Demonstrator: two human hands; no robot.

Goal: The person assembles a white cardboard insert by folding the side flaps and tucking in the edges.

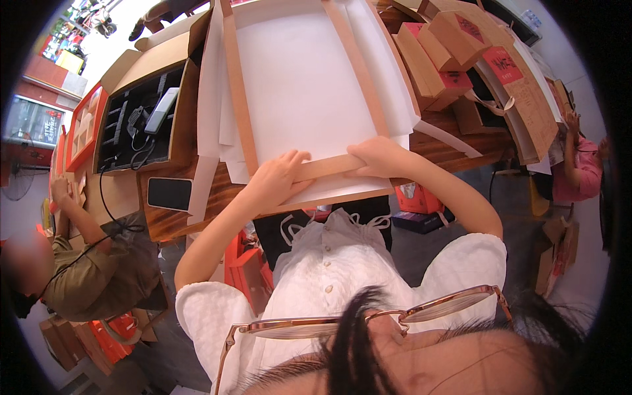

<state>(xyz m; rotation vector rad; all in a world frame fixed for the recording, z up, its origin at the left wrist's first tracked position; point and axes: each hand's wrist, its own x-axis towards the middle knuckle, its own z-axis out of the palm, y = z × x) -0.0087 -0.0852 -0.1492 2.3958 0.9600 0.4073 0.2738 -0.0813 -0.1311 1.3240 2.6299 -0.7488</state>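
Observation:
In front of me on the table lies a large white sheet (296,72) with folded side flaps and long brown strips along its left and right sides. A shorter brown strip (328,168) runs across its near edge. My left hand (280,176) is closed over the left end of that short strip, fingers bent on top. Around the strip's right end, my right hand (380,158) is closed too, its thumb pressed near the strip. Both palms are hidden, and so is the strip's underside where they grip.
On the wooden table (164,222) at left lie a dark-screened phone (170,193) and an open cardboard box (185,125) holding a white device (162,110) and cables. Brown-and-red cartons (428,72) stack at right. People sit at left, in olive (99,280), and right, in pink (579,171).

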